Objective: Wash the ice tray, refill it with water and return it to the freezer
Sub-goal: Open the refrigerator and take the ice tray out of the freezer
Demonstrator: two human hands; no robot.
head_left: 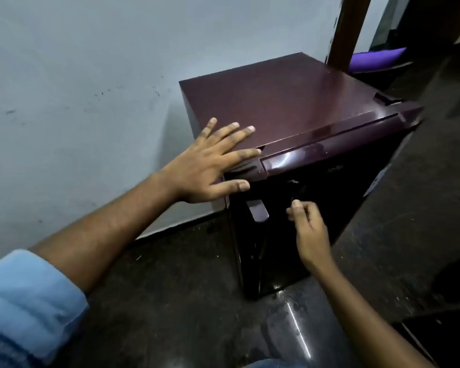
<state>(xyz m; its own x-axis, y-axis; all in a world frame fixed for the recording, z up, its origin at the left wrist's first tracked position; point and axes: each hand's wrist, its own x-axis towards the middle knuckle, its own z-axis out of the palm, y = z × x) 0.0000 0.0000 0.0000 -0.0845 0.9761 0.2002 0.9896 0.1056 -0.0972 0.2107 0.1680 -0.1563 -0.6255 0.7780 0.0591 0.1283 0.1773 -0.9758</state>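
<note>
So the mini fridge (pixel 290 102) stands upright on the dark floor (pixel 197 288) with its back near the pale wall (pixel 77 75); the door (pixel 335 197) looks closed, and the ice tray is nowhere in view; my guess is it's behind that door, so nothing of the task is done yet.

Left hand (pixel 210 166) lies flat with fingers spread wide on the front left corner of the fridge top, thumb hanging over the door's top edge; it grips nothing, it looks like bracing. Right hand (pixel 308 229) sits in front of the door, a little right of the handle (pixel 258 211); fingers are curled in with the thumb on the forefinger; whether it's pinching something small I can't tell against the dark door.

The handle is by the door's left edge and a hinge cap (pixel 385 99) sits at the top's right front corner, so I'd expect it to swing open from the left.

On the tray itself: probably light, fairly stiff plastic, cold and slick with frost; I'd take it by both short ends and keep it level once it's filled, or it'll slosh. Which way its long axis runs I can't say; it's hidden.
</note>
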